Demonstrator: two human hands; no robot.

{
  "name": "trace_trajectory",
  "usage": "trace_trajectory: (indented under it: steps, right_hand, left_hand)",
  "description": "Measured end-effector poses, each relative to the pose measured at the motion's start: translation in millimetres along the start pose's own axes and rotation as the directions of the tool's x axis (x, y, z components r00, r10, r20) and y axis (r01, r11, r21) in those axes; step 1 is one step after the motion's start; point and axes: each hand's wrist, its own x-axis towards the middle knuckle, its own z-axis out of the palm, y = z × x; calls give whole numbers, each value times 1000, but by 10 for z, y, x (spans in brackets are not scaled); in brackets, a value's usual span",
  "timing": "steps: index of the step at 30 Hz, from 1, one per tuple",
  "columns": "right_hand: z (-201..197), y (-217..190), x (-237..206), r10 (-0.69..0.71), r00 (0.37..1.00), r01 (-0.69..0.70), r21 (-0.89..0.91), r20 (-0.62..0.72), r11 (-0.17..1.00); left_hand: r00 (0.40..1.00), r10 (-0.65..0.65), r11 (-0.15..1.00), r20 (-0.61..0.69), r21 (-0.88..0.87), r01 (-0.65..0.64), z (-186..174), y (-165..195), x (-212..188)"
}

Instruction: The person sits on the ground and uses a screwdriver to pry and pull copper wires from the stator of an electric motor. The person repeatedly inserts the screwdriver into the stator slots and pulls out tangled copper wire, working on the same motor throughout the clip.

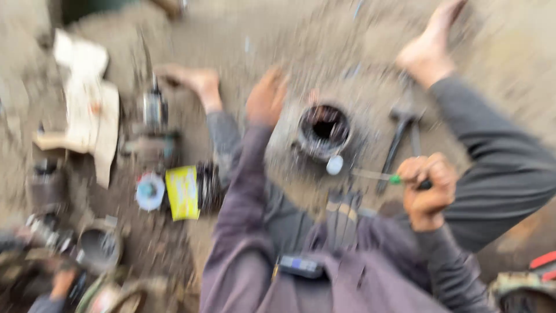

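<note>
Centre frame: left hand point(266, 97), fingers together, steadied the engine cylinder point(323, 131); right hand point(427, 184) clamped a green-handled screwdriver point(387, 177) toward it.

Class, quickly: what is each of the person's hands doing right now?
Left hand: open, resting beside the round metal cylinder, holding nothing.
Right hand: closed around a green-handled screwdriver.
</note>
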Motion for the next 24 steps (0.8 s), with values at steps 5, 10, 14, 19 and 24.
trace_trajectory:
  steps: [5,10,14,19,24]
  right_hand:
    - [-17,-244,160,-22,994,0,207,104,978]
    - [-62,-508,64,-96,963,40,220,253,975]
    - [80,-611,16,-124,937,62,196,326,979]
    - [323,-636,-84,-88,924,24,172,372,985]
    - [524,-586,-241,-82,914,24,148,398,989]
  left_hand:
    - [899,-435,887,-42,-189,421,-754,401,-1316]
    - [861,-508,803,-32,-378,460,-1136,930,-2298]
    - [967,-224,959,-122,-203,196,-1635,1501,-2095]
    - [988,150,970,23,191,-152,-2261,2369,-1517]
    - [931,317,897,179,263,-356,-2340,2742,-1351]
